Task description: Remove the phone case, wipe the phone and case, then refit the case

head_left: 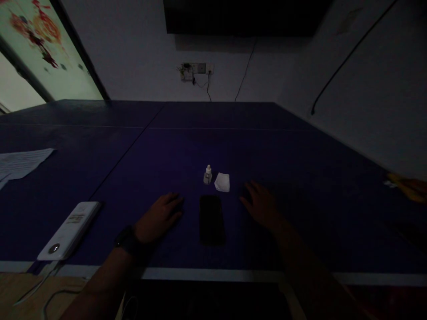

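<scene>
My left hand (160,216) rests on the blue table, fingers spread and holding nothing; a dark watch (127,240) is on that wrist. To the right of the phone, my right hand (261,203) also lies on the table with its fingers apart. Between the two hands a dark phone (212,220) lies flat, its screen black. Just beyond it stands a small clear dropper bottle (207,175) with a white cap, upright. Beside the bottle is a folded white cloth or tissue (222,182). Neither hand touches these things.
A white power bank (69,231) with cables sits at the left near the table's front edge (207,274). Printed paper (25,164) lies farther left. Something yellow (408,186) is at the right. Wall sockets (196,69) and a dark screen (247,18) are beyond the table.
</scene>
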Action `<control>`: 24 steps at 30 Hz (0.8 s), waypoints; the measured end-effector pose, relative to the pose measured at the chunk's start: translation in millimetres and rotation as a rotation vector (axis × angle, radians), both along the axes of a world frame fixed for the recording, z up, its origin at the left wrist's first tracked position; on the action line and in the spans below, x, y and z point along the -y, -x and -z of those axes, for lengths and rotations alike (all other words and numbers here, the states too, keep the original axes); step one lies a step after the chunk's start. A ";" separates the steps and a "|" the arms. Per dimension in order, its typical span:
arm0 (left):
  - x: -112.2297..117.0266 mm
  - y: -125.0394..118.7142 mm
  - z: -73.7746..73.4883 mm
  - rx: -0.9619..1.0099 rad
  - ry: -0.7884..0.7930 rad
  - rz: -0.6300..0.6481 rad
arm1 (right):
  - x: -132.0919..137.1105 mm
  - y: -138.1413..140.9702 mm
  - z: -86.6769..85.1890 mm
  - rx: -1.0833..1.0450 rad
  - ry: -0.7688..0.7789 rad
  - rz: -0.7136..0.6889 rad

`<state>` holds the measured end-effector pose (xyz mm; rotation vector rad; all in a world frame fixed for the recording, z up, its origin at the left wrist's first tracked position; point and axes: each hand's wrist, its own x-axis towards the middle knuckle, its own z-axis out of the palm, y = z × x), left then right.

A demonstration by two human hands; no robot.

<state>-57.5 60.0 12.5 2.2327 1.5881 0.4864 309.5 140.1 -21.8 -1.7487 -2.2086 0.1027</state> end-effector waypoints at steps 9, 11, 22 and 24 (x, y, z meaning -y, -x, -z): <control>-106.3 16.3 20.6 -0.148 -0.159 -0.122 | -58.1 19.2 4.3 0.109 -0.006 -0.067; -107.8 20.2 26.0 -0.152 -0.150 -0.124 | -60.7 18.3 5.6 0.110 -0.004 -0.065; -106.2 24.4 30.0 -0.170 -0.140 -0.116 | -66.7 7.7 8.1 0.104 -0.026 -0.065; -107.1 24.0 30.5 -0.193 -0.152 -0.122 | -65.7 7.6 10.1 0.106 -0.025 -0.059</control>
